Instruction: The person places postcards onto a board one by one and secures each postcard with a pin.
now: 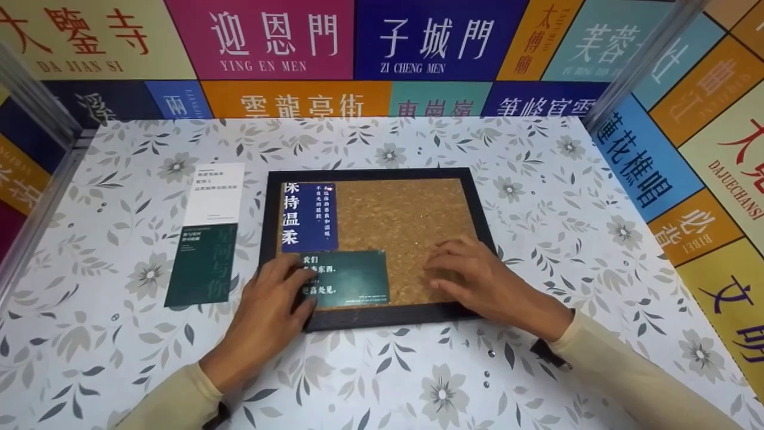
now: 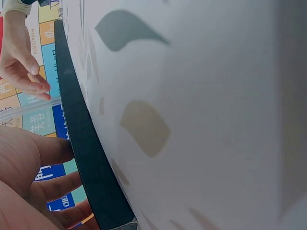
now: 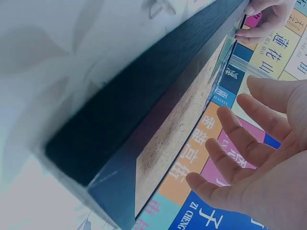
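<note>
A cork board [image 1: 412, 221] in a black frame lies flat on the table. A blue card [image 1: 310, 218] with white characters sits upright in its upper left, a tiny red dot near its top right corner. Below, a dark green card [image 1: 352, 278] lies lengthwise along the bottom edge. My left hand [image 1: 271, 292] rests at that card's left end, fingertips on it and thumb near the frame's lower edge. Over the right part of the cork is my right hand [image 1: 468, 275], fingers loosely bent; in the right wrist view they appear spread with nothing between them.
Left of the board, a white card [image 1: 216, 194] and another dark green card [image 1: 201, 266] lie end to end. Small shiny dots [image 1: 486, 379] show on the floral tablecloth [image 1: 358, 382] near the right forearm. Colourful lettered panels [image 1: 274, 39] wall the back and sides.
</note>
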`<state>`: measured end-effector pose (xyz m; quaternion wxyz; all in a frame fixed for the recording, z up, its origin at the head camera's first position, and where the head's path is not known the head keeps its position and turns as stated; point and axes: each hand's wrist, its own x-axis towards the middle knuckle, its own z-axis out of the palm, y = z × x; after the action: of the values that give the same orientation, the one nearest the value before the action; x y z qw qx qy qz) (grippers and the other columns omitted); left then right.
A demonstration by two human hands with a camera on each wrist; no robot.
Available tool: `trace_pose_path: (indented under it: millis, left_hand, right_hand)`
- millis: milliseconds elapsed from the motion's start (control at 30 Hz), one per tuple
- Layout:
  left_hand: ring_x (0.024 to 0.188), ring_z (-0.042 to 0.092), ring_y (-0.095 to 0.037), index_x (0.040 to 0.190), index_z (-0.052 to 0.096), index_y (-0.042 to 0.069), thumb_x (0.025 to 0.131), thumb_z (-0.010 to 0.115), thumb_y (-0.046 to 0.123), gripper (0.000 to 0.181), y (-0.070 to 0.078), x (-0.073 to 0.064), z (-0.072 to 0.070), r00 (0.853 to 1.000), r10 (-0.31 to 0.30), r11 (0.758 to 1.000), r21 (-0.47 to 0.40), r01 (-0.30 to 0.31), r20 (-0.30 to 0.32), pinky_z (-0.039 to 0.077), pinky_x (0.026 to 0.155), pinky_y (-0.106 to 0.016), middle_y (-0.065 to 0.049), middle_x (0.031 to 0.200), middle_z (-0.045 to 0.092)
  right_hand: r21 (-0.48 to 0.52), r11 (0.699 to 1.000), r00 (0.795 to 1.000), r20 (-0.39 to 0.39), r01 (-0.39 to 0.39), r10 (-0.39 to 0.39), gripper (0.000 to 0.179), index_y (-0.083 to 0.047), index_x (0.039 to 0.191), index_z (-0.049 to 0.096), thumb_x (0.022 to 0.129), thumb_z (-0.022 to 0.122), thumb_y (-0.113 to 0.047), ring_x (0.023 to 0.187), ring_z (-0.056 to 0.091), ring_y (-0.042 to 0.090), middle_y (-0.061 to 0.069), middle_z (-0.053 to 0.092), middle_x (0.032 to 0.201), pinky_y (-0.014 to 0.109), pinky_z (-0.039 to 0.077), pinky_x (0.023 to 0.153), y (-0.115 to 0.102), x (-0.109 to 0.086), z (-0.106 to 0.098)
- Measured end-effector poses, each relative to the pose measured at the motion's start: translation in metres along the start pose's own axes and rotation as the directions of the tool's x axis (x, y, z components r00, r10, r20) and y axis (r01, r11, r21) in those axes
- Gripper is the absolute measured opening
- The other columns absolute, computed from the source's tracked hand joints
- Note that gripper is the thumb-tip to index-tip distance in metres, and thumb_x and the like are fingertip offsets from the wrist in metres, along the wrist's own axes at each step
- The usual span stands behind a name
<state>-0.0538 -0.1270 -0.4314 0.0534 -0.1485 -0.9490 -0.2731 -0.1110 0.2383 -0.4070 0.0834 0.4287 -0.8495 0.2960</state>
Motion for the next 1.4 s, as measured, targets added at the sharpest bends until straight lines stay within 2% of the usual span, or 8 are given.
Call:
trace_pose_path:
  millis: [200, 367, 533, 700, 900, 1200, 1400]
  left_hand:
    - [0.144, 0.051, -0.037, 0.133, 0.076, 0.005, 0.096, 0.086, 0.012, 0.039, -0.001, -0.001, 0.0, 1.0, 0.009, 1.0, 0.003, -0.009, -0.008, 0.046, 0.111, -0.071, -0.015, 0.151, 0.059]
    - [0.144, 0.051, -0.037, 0.133, 0.077, 0.005, 0.095, 0.086, 0.011, 0.039, 0.0, -0.001, -0.001, 1.0, 0.015, 1.0, 0.002, -0.015, -0.015, 0.045, 0.111, -0.071, -0.015, 0.151, 0.059]
    - [0.142, 0.052, -0.037, 0.132, 0.077, 0.005, 0.095, 0.086, 0.011, 0.038, -0.001, -0.001, -0.001, 0.999, 0.029, 1.0, 0.006, -0.029, -0.025, 0.047, 0.109, -0.07, -0.015, 0.149, 0.06]
    - [0.142, 0.053, -0.037, 0.132, 0.077, 0.004, 0.095, 0.085, 0.011, 0.038, -0.002, -0.001, 0.0, 0.999, 0.033, 0.999, 0.007, -0.033, -0.028, 0.047, 0.108, -0.07, -0.016, 0.149, 0.06]
    - [0.141, 0.053, -0.037, 0.132, 0.076, 0.004, 0.096, 0.085, 0.011, 0.038, -0.003, -0.002, 0.0, 0.999, 0.035, 0.999, 0.013, -0.035, -0.028, 0.047, 0.109, -0.069, -0.016, 0.147, 0.06]
    - [0.143, 0.052, -0.037, 0.132, 0.077, 0.004, 0.096, 0.085, 0.012, 0.038, -0.003, -0.001, 0.0, 0.999, 0.027, 1.0, 0.012, -0.027, -0.018, 0.046, 0.11, -0.069, -0.017, 0.149, 0.06]
    - [0.144, 0.051, -0.038, 0.133, 0.077, 0.004, 0.096, 0.085, 0.012, 0.038, -0.004, -0.001, 0.001, 1.0, 0.024, 1.0, 0.011, -0.024, -0.017, 0.045, 0.111, -0.069, -0.017, 0.15, 0.06]
  right_hand:
    - [-0.005, 1.0, 1.0, -0.017, 0.023, -0.023, 0.024, -0.005, 0.111, 0.082, 0.088, 0.088, -0.002, 0.116, 0.066, 0.034, 0.005, 0.077, 0.112, 0.053, 0.053, 0.103, -0.006, -0.011, -0.005]
    - [0.001, 1.0, 1.0, 0.02, -0.005, 0.005, 0.023, -0.007, 0.114, 0.082, 0.091, 0.087, -0.003, 0.114, 0.066, 0.025, 0.0, 0.076, 0.115, 0.04, 0.054, 0.101, -0.015, -0.021, -0.013]
    - [0.023, 1.0, 0.999, 0.045, 0.005, -0.006, 0.024, -0.011, 0.116, 0.082, 0.094, 0.086, -0.003, 0.11, 0.066, 0.02, -0.002, 0.075, 0.118, 0.032, 0.055, 0.095, -0.023, -0.03, -0.02]
    - [0.017, 1.0, 0.997, 0.071, -0.018, 0.017, 0.025, -0.013, 0.117, 0.082, 0.093, 0.087, -0.004, 0.112, 0.068, 0.02, -0.002, 0.075, 0.121, 0.033, 0.058, 0.096, -0.03, -0.039, -0.023]
    - [0.001, 0.999, 0.993, 0.109, -0.041, 0.041, 0.026, -0.012, 0.116, 0.082, 0.092, 0.088, -0.005, 0.109, 0.071, 0.019, -0.002, 0.075, 0.119, 0.038, 0.062, 0.089, -0.033, -0.052, -0.022]
    - [0.009, 0.999, 0.987, 0.155, -0.042, 0.04, 0.027, -0.014, 0.116, 0.082, 0.092, 0.089, -0.005, 0.103, 0.072, 0.015, -0.005, 0.073, 0.115, 0.032, 0.06, 0.086, -0.034, -0.067, -0.022]
    - [-0.007, 0.999, 0.984, 0.172, -0.043, 0.044, 0.026, -0.014, 0.114, 0.082, 0.09, 0.089, -0.007, 0.103, 0.072, 0.016, -0.005, 0.074, 0.114, 0.036, 0.062, 0.086, -0.034, -0.074, -0.019]
